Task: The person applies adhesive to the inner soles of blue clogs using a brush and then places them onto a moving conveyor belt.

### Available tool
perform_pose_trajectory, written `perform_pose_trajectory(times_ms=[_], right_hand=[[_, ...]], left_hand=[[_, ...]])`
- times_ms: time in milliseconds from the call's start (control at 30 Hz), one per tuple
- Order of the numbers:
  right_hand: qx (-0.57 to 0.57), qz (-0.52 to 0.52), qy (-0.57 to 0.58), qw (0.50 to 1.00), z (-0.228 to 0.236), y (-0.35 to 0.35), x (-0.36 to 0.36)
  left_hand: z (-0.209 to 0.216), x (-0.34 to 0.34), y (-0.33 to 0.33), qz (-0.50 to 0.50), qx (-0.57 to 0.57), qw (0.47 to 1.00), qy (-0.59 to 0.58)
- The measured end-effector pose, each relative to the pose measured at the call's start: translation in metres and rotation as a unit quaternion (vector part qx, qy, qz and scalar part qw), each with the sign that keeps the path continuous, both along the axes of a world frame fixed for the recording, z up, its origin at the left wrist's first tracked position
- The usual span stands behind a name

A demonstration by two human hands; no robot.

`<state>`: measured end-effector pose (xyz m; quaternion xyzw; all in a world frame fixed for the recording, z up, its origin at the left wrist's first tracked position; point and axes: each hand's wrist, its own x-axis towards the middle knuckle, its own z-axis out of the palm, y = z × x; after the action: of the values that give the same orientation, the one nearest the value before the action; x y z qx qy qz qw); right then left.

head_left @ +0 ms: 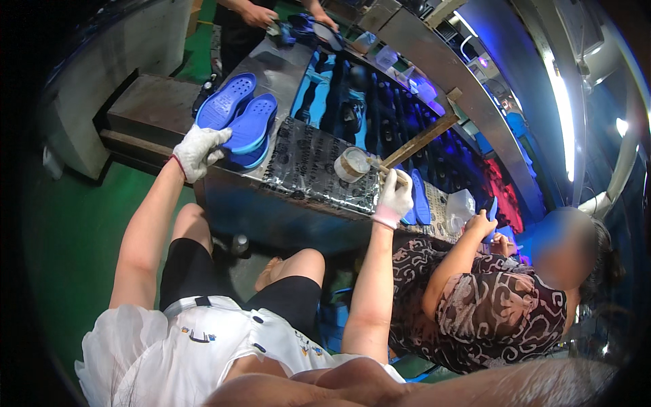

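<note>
My left hand (198, 150), in a white knit glove, is closed on the end of a blue shoe sole (252, 122) on the metal bench's near edge. A second blue sole (228, 98) with small holes lies beside it, and another sole's edge shows underneath. My right hand (395, 197), also gloved, has its fingers closed round a slim pale brush-like tool (404, 178); the glove hides part of it. Just left of that hand stands a round white tub (352, 165) with a brown band. More blue soles (420, 197) lie to the right of my right hand.
A conveyor (329, 95) carrying blue and dark shoe parts runs behind the bench, crossed by a wooden bar (422, 141). A co-worker in a patterned top (488, 305) sits close at right, holding a blue piece. Another person's hands (260, 15) handle shoes at the far end.
</note>
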<state>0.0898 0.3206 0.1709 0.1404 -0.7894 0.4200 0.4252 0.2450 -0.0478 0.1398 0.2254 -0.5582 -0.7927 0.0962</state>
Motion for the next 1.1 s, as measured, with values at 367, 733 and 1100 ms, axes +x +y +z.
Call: perform_pose_trajectory(times_ms=[367, 733, 1100], right_hand=[[-0.268, 0.166, -0.065, 0.947, -0.034, -0.001, 0.159], [-0.155, 0.274, -0.083, 0.946, -0.021, -0.039, 0.204], [-0.086, 0.218, -0.06, 0.97, -0.019, -0.034, 0.201]], left_hand=[[0.026, 0.058, 0.098, 0.051, -0.082, 0.992, 0.085], [0.016, 0.071, 0.147, 0.069, -0.218, 0.961, 0.154], [0.006, 0.068, 0.146, 0.069, -0.317, 0.925, 0.196]])
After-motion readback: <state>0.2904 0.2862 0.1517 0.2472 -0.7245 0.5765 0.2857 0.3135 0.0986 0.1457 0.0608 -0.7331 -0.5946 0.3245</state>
